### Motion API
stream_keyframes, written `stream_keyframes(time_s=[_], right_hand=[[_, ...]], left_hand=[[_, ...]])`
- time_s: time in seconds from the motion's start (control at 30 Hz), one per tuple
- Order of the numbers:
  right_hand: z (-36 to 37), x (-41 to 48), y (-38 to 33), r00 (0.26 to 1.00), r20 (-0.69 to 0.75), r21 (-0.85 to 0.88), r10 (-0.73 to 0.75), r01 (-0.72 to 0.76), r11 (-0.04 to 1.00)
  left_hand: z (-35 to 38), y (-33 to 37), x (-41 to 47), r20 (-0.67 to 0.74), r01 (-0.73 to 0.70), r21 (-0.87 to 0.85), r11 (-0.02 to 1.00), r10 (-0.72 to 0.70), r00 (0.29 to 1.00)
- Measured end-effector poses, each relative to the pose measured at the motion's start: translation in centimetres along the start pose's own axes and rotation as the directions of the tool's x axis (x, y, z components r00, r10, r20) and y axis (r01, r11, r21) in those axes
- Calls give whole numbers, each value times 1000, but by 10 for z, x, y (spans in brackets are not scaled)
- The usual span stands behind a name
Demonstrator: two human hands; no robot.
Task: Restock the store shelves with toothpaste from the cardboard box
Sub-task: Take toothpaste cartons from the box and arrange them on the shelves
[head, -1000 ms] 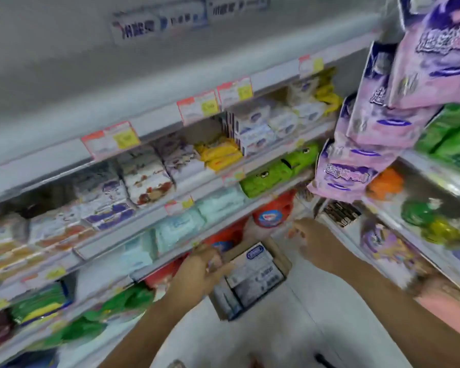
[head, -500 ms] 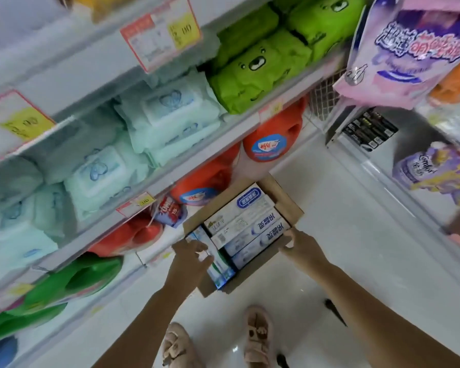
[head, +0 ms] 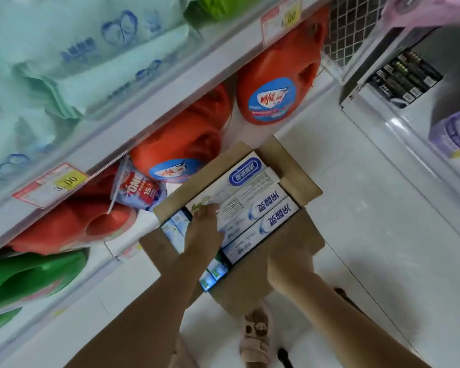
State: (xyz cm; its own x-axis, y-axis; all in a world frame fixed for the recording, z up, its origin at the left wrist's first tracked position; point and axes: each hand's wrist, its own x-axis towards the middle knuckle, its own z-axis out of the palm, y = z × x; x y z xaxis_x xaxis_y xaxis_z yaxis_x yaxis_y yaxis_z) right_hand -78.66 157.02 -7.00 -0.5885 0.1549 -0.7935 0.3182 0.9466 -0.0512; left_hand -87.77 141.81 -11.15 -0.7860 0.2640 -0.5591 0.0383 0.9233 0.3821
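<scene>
Moved: we are now reaching our left hand onto the toothpaste cartons, starting pickup.
Grip: left apart; right hand, we cannot tell.

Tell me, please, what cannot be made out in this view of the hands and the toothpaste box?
1. Left hand: head view; its own back hides whether the fingers grip a toothpaste carton.
2. Right hand: head view; blurred against the cardboard box flap; fingers indistinct.
3. Lower cartons: head view; mostly covered by the top layer and the left hand; count unknown.
4. Upper price tag: head view; cut by the top edge.
</scene>
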Motion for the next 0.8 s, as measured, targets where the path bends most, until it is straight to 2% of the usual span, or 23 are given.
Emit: stream_keyframes(time_s=[0.07, 0.13, 0.2, 0.27, 0.33, 0.43, 0.47, 0.57, 0.63, 0.67, 0.77, 0.8], right_hand=[[-1, 0, 8, 1000, 23, 58, 18, -19, 998], [3, 7, 18, 999, -39, 192, -1, 8, 981], [1, 17, 28, 998, -60, 376, -7, 29, 926], [-6, 28, 32, 997, -70, 557, 22, 21, 830], [-13, 44, 32, 992, -39, 749, 121, -51, 661], [-22, 67, 20, 975, 138, 959, 174, -176, 223], [-26, 72, 12, 973, 175, 974, 151, -194, 119], [-34, 87, -13, 968, 194, 980, 158, -197, 2], [-33, 99, -31, 964, 208, 973, 162, -189, -130], [-31, 105, -40, 965, 199, 974, 171, -175, -145], [-26, 116, -73, 962, 153, 988, 226, -143, -57], [-26, 117, -85, 960, 150, 988, 235, -139, -63]], left_hand=[[7, 7, 13, -31, -27, 97, 995, 30, 999], [12, 12, 23, -51, -49, 144, 988, 57, 997], [12, 14, 29, -37, -33, 105, 994, 37, 999], [3, 15, 31, 6, 3, -13, 1000, -3, 1000], [-11, 14, 26, 48, 13, -118, 993, -7, 999], [-36, 4, 8, 74, 9, -151, 989, 2, 997], [-45, -1, -1, 77, 26, -133, 991, -16, 997], [-70, -27, -28, 33, 112, -132, 985, -108, 994], [-81, -45, -43, -29, 160, -207, 965, -169, 985], [-85, -53, -50, -58, 179, -237, 955, -198, 979], [-84, -71, -66, -93, 214, -296, 931, -251, 963], [-82, -76, -71, -87, 226, -326, 918, -267, 960]])
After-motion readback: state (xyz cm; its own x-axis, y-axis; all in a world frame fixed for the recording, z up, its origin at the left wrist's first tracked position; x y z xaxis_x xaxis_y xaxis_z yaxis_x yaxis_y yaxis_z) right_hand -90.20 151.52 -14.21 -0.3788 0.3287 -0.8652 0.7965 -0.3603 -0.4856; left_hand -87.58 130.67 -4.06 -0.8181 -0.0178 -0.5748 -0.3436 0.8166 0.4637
